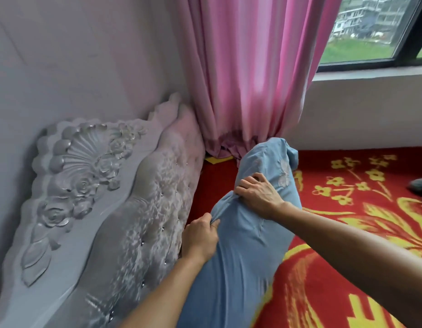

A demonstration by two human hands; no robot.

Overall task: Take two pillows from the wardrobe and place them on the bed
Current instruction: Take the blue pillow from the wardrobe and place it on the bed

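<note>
A: What is the biggest thing here?

B: The bed [347, 233]. It has a red blanket [335, 292] with yellow flowers and leaves on it. The blanket covers the whole top that we can see.

A: And at the end of the bed?

B: A tall headboard [106, 209]. It is pale and padded, with shiny little buttons, and it has carved roses and a shell shape on the outer part. It stands against a plain pale wall [75, 55].

A: What is behind the bed?

B: A pink curtain [248, 74] hangs down in the corner, and its bottom bunches up on the bed. To the right of it is a window [371, 31] with a dark frame. Outside you can see grass and buildings.

A: Where is the pillow?

B: The blue pillow [240, 245] lies on the bed, just beside the headboard. It is long and soft, and its far end is near the curtain.

A: What are the hands doing?

B: The left hand [200, 237] pinches a fold of the pillow cloth on the headboard side. The right hand [257, 195] grips the cloth a bit further up. Both hands are closed tight on the pillow.
</note>
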